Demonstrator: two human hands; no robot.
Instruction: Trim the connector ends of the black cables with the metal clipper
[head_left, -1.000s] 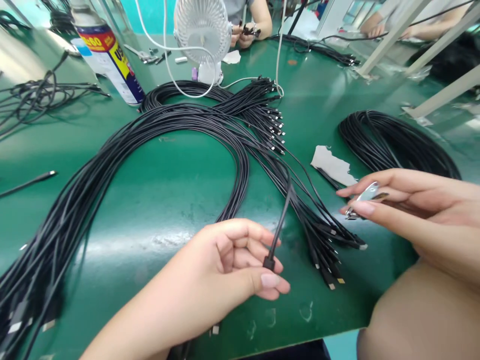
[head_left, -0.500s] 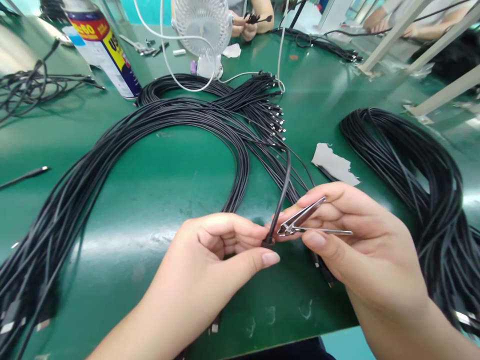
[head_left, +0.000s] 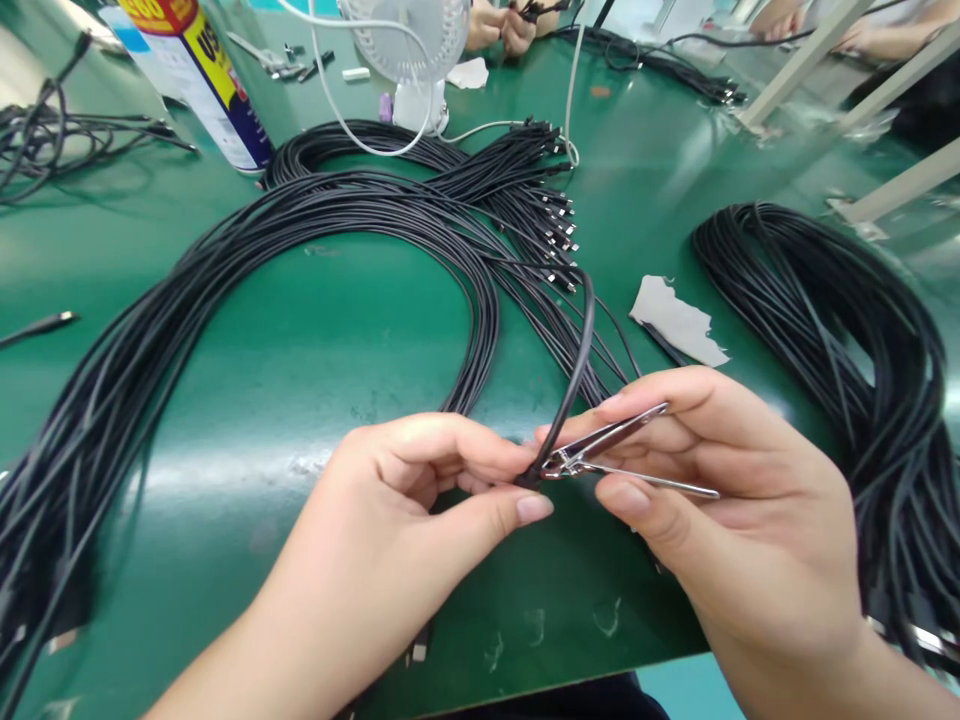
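Observation:
Between the thumb and fingers of my left hand (head_left: 420, 510) is the end of a black cable (head_left: 581, 350), which arches up and back toward the bundle. My right hand (head_left: 742, 500) is closed on a silver nail clipper (head_left: 630, 455), its lever and body spread in a V. The clipper's jaws touch or nearly touch the cable just above my left fingertips. The exact contact is partly hidden by fingers. Behind both hands lies a large looped bundle of black cables (head_left: 360, 205), with many metal plug tips at its right end.
A second black cable bundle (head_left: 832, 300) lies at right, near a torn paper scrap (head_left: 679, 320). A spray can (head_left: 206, 85) and a white fan (head_left: 409, 40) stand at the back. Another person's hands (head_left: 502, 25) hold cables across the green table (head_left: 300, 340). Pale metal posts rise at right.
The clipper's jaws have moved left, closer against the cable at my left fingertips, and the clipper has tilted slightly. The view has shifted a little, so the background sits higher.

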